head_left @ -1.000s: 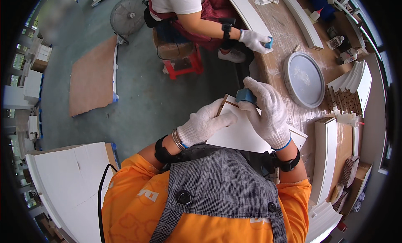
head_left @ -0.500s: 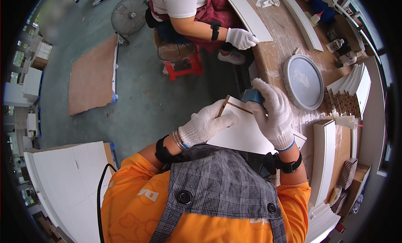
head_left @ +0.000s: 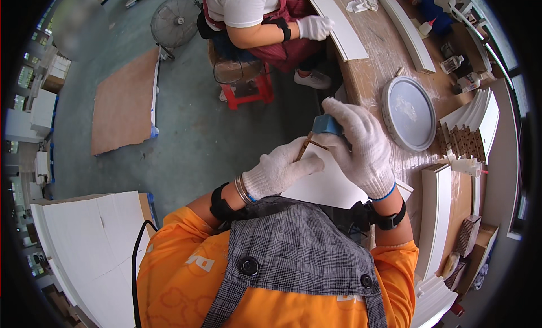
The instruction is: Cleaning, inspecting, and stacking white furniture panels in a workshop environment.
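A white panel with a brown end edge lies across my lap, tilted, its far end raised. My left hand, in a white knit glove, grips the panel's left edge near that end, thumb on the white face. My right hand, gloved the same way, is closed round a small blue block. The block sits at the panel's brown end edge, close to the left fingertips; whether it touches the edge I cannot tell. The right fingers hide part of the block and the panel's far right corner.
To the right, a plastic-covered table holds a round grey lid, stacked white strips and a long white panel. A co-worker sits ahead beside a white board. A floor fan and a brown sheet are at left.
My right hand has moved left with the blue block along the panel's end edge, toward my left hand. The co-worker's gloved hand has drawn back up and left from the white board's end.
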Tool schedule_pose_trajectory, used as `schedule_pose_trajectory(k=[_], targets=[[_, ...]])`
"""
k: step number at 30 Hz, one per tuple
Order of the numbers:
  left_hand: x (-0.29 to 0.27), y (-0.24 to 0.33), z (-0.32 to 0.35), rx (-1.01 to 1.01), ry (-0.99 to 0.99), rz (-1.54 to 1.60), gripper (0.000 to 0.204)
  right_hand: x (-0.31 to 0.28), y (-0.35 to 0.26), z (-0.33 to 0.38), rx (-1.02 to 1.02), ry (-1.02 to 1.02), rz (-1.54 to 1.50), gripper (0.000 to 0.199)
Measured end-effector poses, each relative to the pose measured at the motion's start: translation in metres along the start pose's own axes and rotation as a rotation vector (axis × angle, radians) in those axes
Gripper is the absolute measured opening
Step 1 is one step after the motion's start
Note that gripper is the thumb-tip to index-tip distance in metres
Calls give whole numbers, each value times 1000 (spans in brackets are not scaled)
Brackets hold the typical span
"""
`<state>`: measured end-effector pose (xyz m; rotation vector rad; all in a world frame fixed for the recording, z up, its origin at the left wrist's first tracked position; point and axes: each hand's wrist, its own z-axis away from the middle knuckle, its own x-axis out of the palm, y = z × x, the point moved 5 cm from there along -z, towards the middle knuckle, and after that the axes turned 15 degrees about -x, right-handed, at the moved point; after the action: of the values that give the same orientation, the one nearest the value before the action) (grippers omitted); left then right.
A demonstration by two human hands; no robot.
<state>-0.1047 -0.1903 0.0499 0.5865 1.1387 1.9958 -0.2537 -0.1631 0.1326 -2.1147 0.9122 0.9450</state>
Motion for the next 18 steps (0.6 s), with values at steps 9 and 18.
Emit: schedule_pose_trajectory(k=[9, 18], targets=[[1, 0, 2, -23, 1, -17, 47, -6, -3, 11, -23, 67, 111, 60], [4, 0, 5, -16, -10, 31, 44, -6, -13, 19, -64, 102, 65, 58]])
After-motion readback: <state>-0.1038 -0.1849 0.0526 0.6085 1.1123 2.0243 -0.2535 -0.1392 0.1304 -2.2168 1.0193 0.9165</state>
